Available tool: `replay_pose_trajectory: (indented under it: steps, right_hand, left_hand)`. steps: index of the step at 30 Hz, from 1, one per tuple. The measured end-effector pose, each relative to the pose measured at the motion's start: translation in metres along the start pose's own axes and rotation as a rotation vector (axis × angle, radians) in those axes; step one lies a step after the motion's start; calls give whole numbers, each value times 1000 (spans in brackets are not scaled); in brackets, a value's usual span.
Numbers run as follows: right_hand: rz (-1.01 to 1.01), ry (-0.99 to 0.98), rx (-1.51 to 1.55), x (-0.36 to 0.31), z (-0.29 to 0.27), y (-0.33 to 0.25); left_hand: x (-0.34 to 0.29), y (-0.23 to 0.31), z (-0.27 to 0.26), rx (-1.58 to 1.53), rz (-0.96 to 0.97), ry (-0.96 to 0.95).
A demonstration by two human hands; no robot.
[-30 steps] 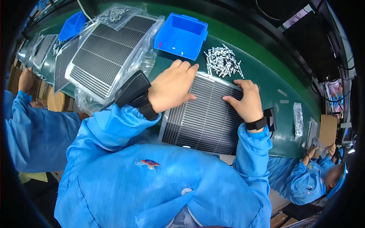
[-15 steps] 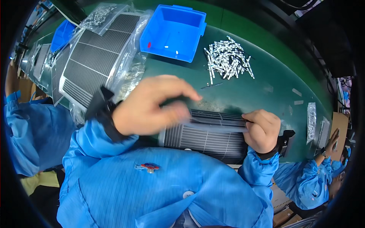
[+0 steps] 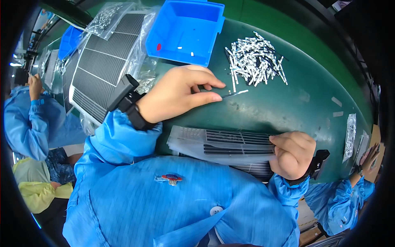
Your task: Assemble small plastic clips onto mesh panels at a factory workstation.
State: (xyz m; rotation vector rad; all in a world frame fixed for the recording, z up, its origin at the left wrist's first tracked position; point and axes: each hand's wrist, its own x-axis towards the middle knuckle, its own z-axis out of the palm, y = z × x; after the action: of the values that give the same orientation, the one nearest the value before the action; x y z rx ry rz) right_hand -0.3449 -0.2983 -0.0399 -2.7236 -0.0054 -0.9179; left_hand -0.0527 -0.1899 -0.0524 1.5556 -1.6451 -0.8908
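Note:
My right hand [image 3: 293,155] is closed on the right end of a dark lined sheet [image 3: 242,138] with a translucent film [image 3: 187,142] over its left part. Beneath it, partly hidden, lies another dark lined sheet [image 3: 256,168] at the table's near edge. My left hand [image 3: 181,92] reaches over the table with thumb and index finger apart. Their tips are at the left end of a single thin strip [image 3: 238,94], dark with a whitish end; whether they touch it I cannot tell. Just beyond lies a heap of black-and-white strips [image 3: 255,59].
A blue bin [image 3: 185,37] with a few small bits stands at the back. Left of it, large dark lined sheets [image 3: 101,61] lie under clear plastic, with a bag of small parts [image 3: 108,18] on top. Another bag [image 3: 349,138] lies right. Co-workers sit on both sides.
My left hand has left the lined sheet and moved away from my body to the lone strip. The sheet's film-covered left part now lies exposed. My right hand keeps its hold.

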Motion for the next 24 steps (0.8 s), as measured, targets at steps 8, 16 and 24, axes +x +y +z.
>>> replay_pose_trajectory:
  steps: [8, 16, 24]
  right_hand:
    - [30, -36, -24, 12, -8, -6]
    - [-64, 131, -126, 6, 4, -3]
    - [-42, 170, -124, 6, 9, 0]
  left_hand:
    - [-1, -8, 29, 333, 165, 255]
    - [1, 6, 33, 413, 105, 221]
    - [-10, 13, 16, 472, 126, 176]
